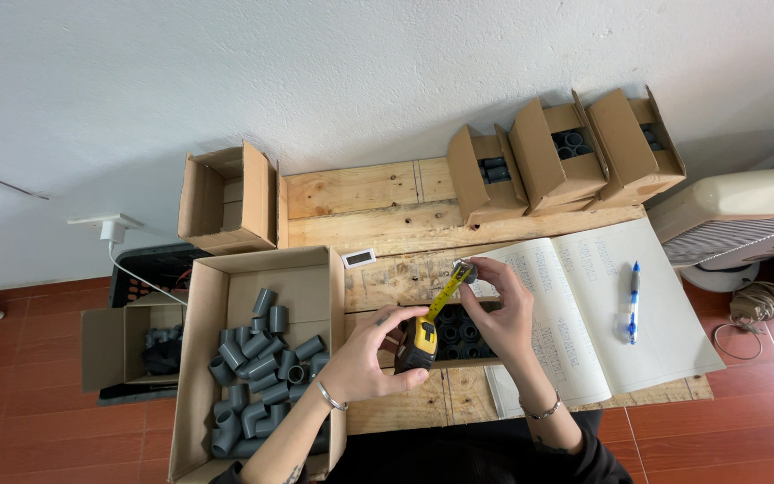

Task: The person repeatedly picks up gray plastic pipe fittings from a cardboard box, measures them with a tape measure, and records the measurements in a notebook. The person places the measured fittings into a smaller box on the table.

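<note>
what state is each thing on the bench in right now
tape measure: blade pulled out, held in left hand
grey fitting: pinched in right hand fingers
ledger: open
blue pen: lying on ledger
big box: open, holding grey elbows
three small boxes: flaps open

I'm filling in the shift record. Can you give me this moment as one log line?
left hand: grips yellow tape measure | right hand: holds grey fitting at tape end | left: box of grey elbows | right: open ledger, pen
</note>
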